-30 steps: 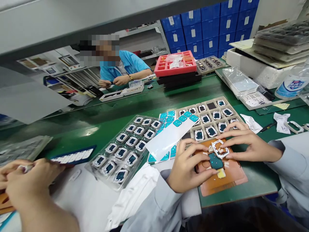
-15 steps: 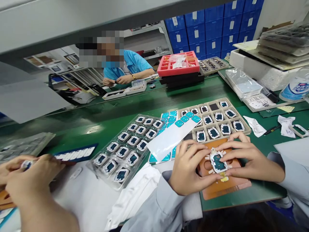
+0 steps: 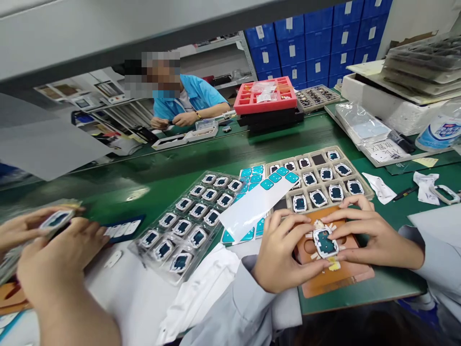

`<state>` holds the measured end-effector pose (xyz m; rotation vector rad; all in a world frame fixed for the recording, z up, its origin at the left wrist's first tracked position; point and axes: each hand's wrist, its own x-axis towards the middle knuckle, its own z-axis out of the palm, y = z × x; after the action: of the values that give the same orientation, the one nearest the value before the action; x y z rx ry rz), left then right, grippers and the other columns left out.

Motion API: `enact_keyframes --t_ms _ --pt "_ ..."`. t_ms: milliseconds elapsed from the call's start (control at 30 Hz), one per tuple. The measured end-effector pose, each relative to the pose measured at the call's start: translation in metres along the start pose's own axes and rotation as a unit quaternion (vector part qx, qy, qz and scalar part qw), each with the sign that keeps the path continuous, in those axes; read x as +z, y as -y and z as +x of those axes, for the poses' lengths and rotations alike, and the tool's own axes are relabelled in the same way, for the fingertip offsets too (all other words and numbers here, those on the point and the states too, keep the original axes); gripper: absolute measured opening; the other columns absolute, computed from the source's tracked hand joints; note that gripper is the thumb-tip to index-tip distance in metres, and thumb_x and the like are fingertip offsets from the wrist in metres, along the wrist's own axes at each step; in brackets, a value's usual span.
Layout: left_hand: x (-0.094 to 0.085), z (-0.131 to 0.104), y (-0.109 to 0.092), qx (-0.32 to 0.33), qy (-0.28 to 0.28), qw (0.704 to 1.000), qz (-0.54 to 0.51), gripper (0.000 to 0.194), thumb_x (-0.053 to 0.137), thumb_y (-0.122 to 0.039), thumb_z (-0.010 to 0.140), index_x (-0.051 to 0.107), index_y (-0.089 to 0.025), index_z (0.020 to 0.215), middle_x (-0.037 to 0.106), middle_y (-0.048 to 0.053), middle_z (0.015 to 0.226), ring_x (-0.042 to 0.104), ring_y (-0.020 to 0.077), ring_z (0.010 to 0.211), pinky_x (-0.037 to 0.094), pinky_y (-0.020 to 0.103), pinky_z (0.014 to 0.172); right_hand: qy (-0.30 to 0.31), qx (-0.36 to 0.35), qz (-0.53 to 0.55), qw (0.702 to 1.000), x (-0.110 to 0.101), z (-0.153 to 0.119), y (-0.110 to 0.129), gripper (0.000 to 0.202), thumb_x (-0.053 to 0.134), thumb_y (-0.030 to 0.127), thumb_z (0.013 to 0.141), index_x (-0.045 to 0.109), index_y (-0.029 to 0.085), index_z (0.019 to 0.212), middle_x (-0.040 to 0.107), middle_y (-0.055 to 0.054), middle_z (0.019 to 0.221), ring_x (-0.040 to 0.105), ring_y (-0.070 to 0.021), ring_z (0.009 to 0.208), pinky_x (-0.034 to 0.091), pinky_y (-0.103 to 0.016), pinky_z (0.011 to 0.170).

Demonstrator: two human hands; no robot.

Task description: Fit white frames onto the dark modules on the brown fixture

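Note:
A small white rounded-square frame with a dark teal inner face (image 3: pixel 326 241) lies on an orange fixture plate (image 3: pixel 317 287) in front of me. Pale tabs stick out around the frame, and a yellow piece (image 3: pixel 334 265) sits at its lower edge. My left hand (image 3: pixel 283 252) grips the frame from the left, its fingers curled at the upper edge and the thumb at the lower edge. From the right, my right hand (image 3: pixel 376 235) pinches it, with a fingertip on the teal face and the thumb near the lower corner.
A clear tray (image 3: pixel 169 281) and a beige tray (image 3: pixel 368 188) hold several similar frames. Between them lie teal sticker sheets (image 3: pixel 245 211). At left, a co-worker's hands (image 3: pixel 54 254) hold another frame; another person (image 3: pixel 201 93) sits across the green bench. A bottle (image 3: pixel 441 127) stands right.
My hands and the frame stay almost still. At left, the co-worker's hands have moved up and right, and the frame in them is now more visible.

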<state>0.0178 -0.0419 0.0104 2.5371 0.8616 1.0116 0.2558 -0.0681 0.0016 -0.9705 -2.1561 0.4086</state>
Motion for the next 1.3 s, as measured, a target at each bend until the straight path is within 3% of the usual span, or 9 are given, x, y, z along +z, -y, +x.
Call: enact_keyframes --t_ms 333,533,667,833,967,1033,1133,1233,1300 --pt "0.001 0.002 -0.001 0.003 -0.019 1.000 -0.019 0.042 0.081 -0.042 0.067 0.066 -0.019 0.099 0.069 0.007 0.101 0.053 0.0256 0.097 0.044 0.044 0.086 -0.008 -0.005 0.004 1.000 0.003 -0.001 -0.003 0.025 0.073 0.048 0.083 0.075 0.028 0.098 0.072 -0.005 0.111 0.046 -0.0303 0.110 0.040 -0.051 0.092" --pt "0.002 0.001 0.002 -0.007 0.019 1.000 -0.024 0.044 0.084 -0.043 0.065 0.067 -0.019 0.098 0.069 0.008 0.103 0.052 0.0281 0.102 0.043 0.046 0.089 0.025 -0.019 -0.017 0.999 0.000 0.001 -0.004 0.019 0.074 0.043 0.083 0.073 0.025 0.088 0.072 -0.007 0.108 0.047 -0.0307 0.110 0.036 -0.051 0.090" --pt "0.004 0.001 0.007 -0.030 0.031 0.995 -0.095 0.052 0.087 -0.045 0.062 0.069 -0.021 0.104 0.068 0.008 0.106 0.050 0.0285 0.106 0.043 0.048 0.093 0.036 -0.027 -0.030 0.999 -0.002 0.005 -0.002 0.018 0.075 0.039 0.080 0.069 0.025 0.089 0.071 -0.005 0.104 0.049 -0.0291 0.106 0.035 -0.049 0.089" --pt "0.008 0.001 0.010 -0.020 0.059 0.979 -0.195 0.046 0.083 -0.054 0.065 0.073 -0.030 0.103 0.064 0.007 0.119 0.047 0.0284 0.115 0.037 0.050 0.102 0.001 -0.049 -0.029 0.998 0.000 0.007 -0.003 0.033 0.076 0.032 0.075 0.056 0.023 0.099 0.070 -0.005 0.103 0.050 -0.0257 0.095 0.035 -0.046 0.085" --pt "0.009 0.001 0.007 -0.046 -0.005 0.982 -0.183 0.062 0.081 -0.062 0.063 0.064 -0.025 0.110 0.063 0.010 0.114 0.050 0.0283 0.110 0.038 0.048 0.097 -0.047 -0.053 0.049 0.996 0.005 0.007 -0.004 0.035 0.076 0.025 0.073 0.050 0.025 0.096 0.069 -0.005 0.102 0.053 -0.0233 0.089 0.040 -0.042 0.081" --pt "0.012 0.001 0.005 -0.046 -0.039 0.981 -0.183 0.056 0.082 -0.061 0.062 0.059 -0.021 0.094 0.065 0.007 0.099 0.055 0.0247 0.096 0.040 0.042 0.088 -0.077 -0.050 0.107 0.990 0.006 0.007 -0.004 0.036 0.076 0.025 0.074 0.049 0.025 0.097 0.068 -0.005 0.103 0.054 -0.0226 0.089 0.044 -0.040 0.080" --pt "0.020 0.002 0.000 -0.001 -0.071 0.981 -0.181 0.045 0.076 -0.054 0.074 0.048 -0.019 0.075 0.060 0.000 0.078 0.053 0.0171 0.076 0.035 0.038 0.083 -0.093 -0.045 0.140 0.985 0.009 0.005 -0.005 0.037 0.077 0.029 0.075 0.050 0.027 0.099 0.068 -0.004 0.104 0.056 -0.0222 0.090 0.045 -0.038 0.080" --pt "0.026 0.002 -0.004 0.060 -0.082 0.980 -0.169 0.033 0.068 -0.049 0.084 0.054 -0.020 0.088 0.060 0.002 0.086 0.054 0.0172 0.081 0.034 0.039 0.086 -0.075 -0.014 0.148 0.986 0.012 0.003 -0.006 0.042 0.078 0.035 0.074 0.052 0.026 0.104 0.066 -0.005 0.100 0.059 -0.0226 0.090 0.049 -0.037 0.079" --pt "0.027 0.001 -0.005 0.075 -0.082 0.981 -0.162 0.035 0.066 -0.049 0.086 0.055 -0.022 0.104 0.059 0.005 0.097 0.055 0.0201 0.090 0.037 0.040 0.087 -0.059 0.010 0.183 0.981 0.013 0.001 -0.006 0.050 0.079 0.039 0.074 0.051 0.025 0.113 0.062 -0.007 0.103 0.061 -0.0224 0.095 0.053 -0.036 0.082"
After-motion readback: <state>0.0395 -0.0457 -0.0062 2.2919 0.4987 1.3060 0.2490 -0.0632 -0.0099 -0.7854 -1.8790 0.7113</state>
